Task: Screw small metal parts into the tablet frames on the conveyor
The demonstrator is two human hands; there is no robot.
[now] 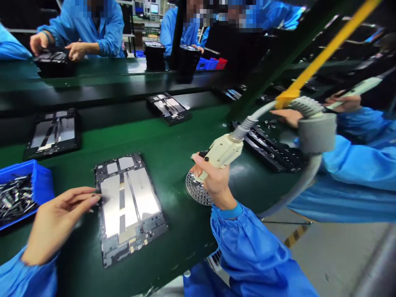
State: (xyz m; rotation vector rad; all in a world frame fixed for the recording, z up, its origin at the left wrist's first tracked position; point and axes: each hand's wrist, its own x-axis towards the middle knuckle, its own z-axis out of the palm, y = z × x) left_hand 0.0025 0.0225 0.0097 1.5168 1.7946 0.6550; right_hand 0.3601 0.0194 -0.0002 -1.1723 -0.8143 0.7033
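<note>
An opened tablet (145, 194), with silver panels inside a black frame, lies flat on the green bench in front of me. My left hand (62, 218) is at its left edge, thumb and fingertips pinched together; whatever is between them is too small to make out. My right hand (216, 181) is wrapped round a cream electric screwdriver (227, 150), which hangs from a grey cable. The tool tilts down over a round perforated screw plate (198, 192) to the right of the tablet. Its tip is hidden by my fingers.
A blue bin (43, 185) of small metal parts stands at the left. Behind lie another opened tablet (52, 132) and a third tablet (168, 108). A yellow strap (328, 49) holds the cable. A co-worker's sleeve (361, 165) is close at the right, beside black frames (272, 152).
</note>
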